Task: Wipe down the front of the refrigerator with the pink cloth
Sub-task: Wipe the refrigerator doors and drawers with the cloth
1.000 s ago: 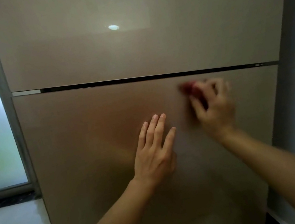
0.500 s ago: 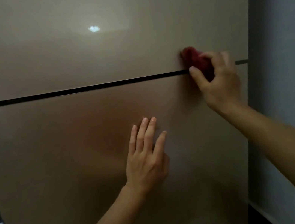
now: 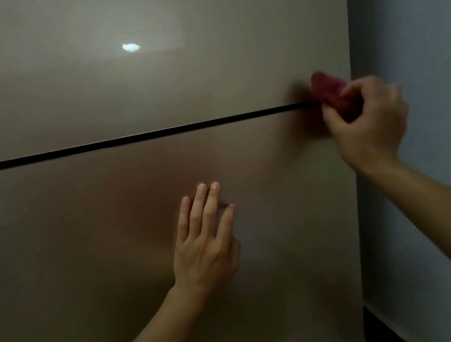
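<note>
The glossy beige refrigerator front (image 3: 104,207) fills most of the view, with a dark horizontal gap (image 3: 128,139) between its upper and lower doors. My right hand (image 3: 369,121) grips the bunched pink cloth (image 3: 327,89) and holds it against the fridge at the right end of that gap, close to the fridge's right edge. The hand and cloth are motion-blurred. My left hand (image 3: 206,240) lies flat on the lower door with straight fingers, below and left of the cloth.
A grey wall (image 3: 414,17) runs along the right side of the fridge. A dark narrow slot (image 3: 376,331) shows between fridge and wall at the bottom right. A ceiling light reflects on the upper door (image 3: 131,47).
My right hand carried the cloth up from the lower door to the gap, then right toward the fridge's edge. My view shifted right, and the window on the left is out of frame.
</note>
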`<state>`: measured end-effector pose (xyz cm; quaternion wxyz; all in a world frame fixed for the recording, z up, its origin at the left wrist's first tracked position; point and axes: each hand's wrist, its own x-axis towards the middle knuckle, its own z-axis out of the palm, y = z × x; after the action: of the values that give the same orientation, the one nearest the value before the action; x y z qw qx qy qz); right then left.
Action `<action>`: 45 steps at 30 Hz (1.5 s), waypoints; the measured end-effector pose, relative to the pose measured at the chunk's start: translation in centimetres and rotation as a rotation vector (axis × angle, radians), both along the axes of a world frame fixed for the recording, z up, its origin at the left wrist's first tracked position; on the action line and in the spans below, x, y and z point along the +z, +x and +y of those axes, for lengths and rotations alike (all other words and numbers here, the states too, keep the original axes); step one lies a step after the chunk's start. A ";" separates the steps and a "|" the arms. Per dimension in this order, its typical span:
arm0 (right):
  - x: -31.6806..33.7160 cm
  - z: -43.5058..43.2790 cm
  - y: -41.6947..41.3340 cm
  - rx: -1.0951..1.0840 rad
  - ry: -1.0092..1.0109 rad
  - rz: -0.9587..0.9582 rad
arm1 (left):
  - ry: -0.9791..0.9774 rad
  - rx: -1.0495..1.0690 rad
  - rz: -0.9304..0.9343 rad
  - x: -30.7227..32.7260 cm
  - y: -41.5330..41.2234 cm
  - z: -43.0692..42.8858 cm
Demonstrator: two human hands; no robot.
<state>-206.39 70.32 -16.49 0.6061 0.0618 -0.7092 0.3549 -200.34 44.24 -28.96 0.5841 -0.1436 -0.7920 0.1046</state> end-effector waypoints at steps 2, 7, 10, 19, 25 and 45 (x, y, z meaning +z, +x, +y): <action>0.5 -1.1 -1.0 0.040 0.047 -0.031 | -0.001 0.003 0.000 -0.1 0.0 0.0; -7.3 -4.5 0.0 0.334 0.379 0.006 | -0.012 0.002 0.014 0.0 -0.1 0.0; -7.5 -2.6 -1.3 0.244 0.550 0.132 | -0.024 0.001 0.020 0.0 -0.1 0.0; -3.9 1.1 -5.8 0.084 0.008 -0.001 | -0.069 0.002 0.019 0.1 -0.1 -0.7; -6.7 0.5 -5.3 0.212 -0.270 -0.088 | -0.023 0.001 0.040 -0.3 -0.3 -0.3; -19.8 1.2 -2.0 0.277 0.235 -0.252 | 0.131 0.044 0.093 -1.6 -0.6 2.4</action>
<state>-208.38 71.56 -36.28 0.4467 0.1840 -0.8005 0.3547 -200.93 46.66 -30.53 0.6257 -0.0825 -0.7723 0.0719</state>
